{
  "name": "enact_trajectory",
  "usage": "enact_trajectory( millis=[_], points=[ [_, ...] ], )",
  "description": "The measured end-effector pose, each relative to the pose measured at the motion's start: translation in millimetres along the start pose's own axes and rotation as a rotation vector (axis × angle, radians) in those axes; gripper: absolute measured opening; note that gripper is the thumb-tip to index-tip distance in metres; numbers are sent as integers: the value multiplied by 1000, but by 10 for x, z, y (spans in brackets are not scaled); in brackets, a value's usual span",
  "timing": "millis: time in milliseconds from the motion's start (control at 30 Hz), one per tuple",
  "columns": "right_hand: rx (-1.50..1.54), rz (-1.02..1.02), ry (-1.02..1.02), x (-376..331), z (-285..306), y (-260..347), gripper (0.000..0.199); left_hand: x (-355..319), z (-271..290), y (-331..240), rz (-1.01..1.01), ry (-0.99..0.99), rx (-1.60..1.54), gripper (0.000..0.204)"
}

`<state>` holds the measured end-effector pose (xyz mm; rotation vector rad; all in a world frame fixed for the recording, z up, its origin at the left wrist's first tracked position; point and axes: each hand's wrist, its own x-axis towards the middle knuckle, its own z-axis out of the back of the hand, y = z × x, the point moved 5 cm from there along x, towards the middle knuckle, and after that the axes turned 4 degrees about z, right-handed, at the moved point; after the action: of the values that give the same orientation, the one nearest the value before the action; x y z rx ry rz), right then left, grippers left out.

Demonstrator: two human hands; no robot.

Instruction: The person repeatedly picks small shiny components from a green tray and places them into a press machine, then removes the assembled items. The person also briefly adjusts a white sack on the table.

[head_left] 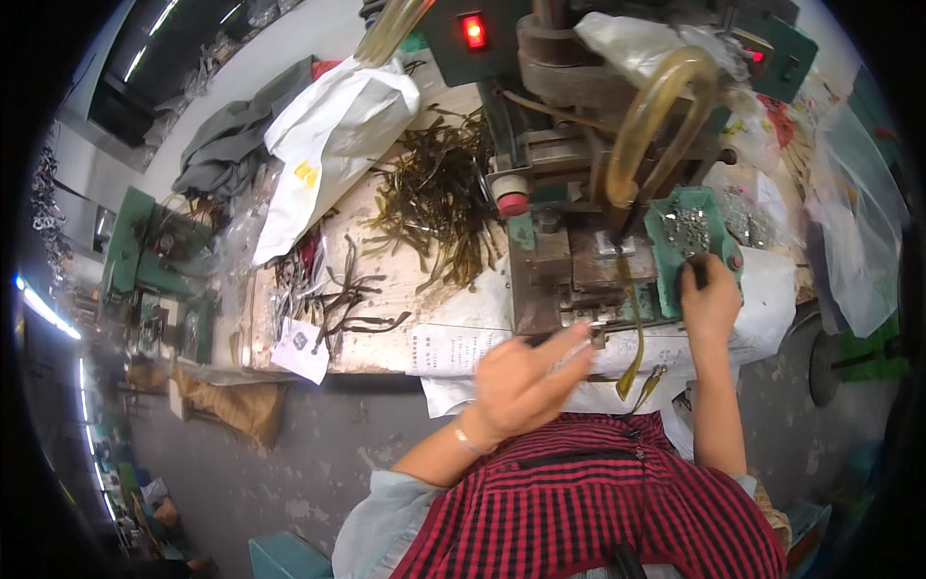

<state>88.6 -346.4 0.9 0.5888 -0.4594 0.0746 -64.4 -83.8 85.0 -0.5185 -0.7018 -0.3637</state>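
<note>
My left hand (526,376) is curled at the front edge of the green press machine (540,251), its fingers pinching a thin olive-green strip (579,347) that runs toward the machine's bed. My right hand (709,299) rests on the green tray (666,261) at the machine's right side, fingertips among several small silver metal pieces (687,227). A longer olive strip (635,357) hangs down from the machine between my hands.
A heap of olive strips (434,198) lies on the workbench (376,347) left of the machine, with darker strips (338,299) nearer. A white plastic bag (328,145) and grey cloth (231,145) sit behind. A yellowish hose (656,106) arches over the machine. Clear bags (858,232) are at right.
</note>
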Motion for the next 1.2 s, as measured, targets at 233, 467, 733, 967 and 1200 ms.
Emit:
enact_trajectory(
  millis=[233, 467, 733, 967, 1200],
  points=[
    [362, -61, -57, 80, 106, -81, 17, 388, 777, 1393, 304, -238, 399, 11],
    [778, -197, -60, 143, -111, -9, 17, 51, 40, 3094, 753, 153, 804, 25],
    [350, -168, -140, -270, 415, -305, 15, -329, 44, 2726, 885, 75, 291, 24],
    [669, 307, -84, 215, 421, 1003, 16, -27, -155, 2101, 872, -297, -706, 17],
    [1108, -26, -10, 124, 89, 1167, 45, 183, 43, 1212, 845, -572, -423, 9]
  ],
)
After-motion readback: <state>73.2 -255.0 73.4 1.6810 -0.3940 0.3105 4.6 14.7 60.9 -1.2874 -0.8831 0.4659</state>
